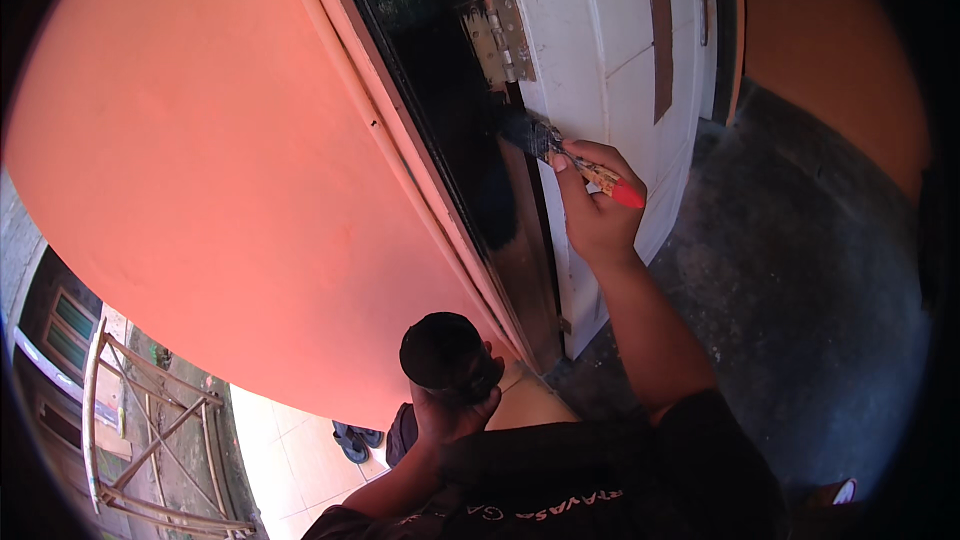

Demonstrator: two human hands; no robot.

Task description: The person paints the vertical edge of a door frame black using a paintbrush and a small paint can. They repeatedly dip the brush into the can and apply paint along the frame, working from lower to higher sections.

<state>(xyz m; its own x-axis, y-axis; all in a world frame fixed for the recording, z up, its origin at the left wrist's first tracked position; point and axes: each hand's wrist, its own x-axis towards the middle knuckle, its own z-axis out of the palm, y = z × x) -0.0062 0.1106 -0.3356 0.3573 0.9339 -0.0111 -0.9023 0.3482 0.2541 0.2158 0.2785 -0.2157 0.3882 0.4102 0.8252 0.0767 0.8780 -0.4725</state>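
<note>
My right hand (603, 210) grips the wooden handle of a paintbrush (592, 172) with a red end. The dark bristles are against the door frame (478, 155), just below a metal hinge (500, 38). Glossy black paint covers the upper part of the frame, while its lower part looks brown and duller. Lower down, near the pink wall, my left hand (455, 418) is wrapped round a round black paint container (440, 348) and holds it from below. Its inside looks dark, so the paint level cannot be made out.
A white door (625, 70) with a brown strip and a handle stands open on the right. Left of the frame runs a pink wall (240, 160). Dark sandals (352, 440) lie on pale tiles, near a bamboo rack (160, 420). Grey floor (790, 270) stretches beyond the door.
</note>
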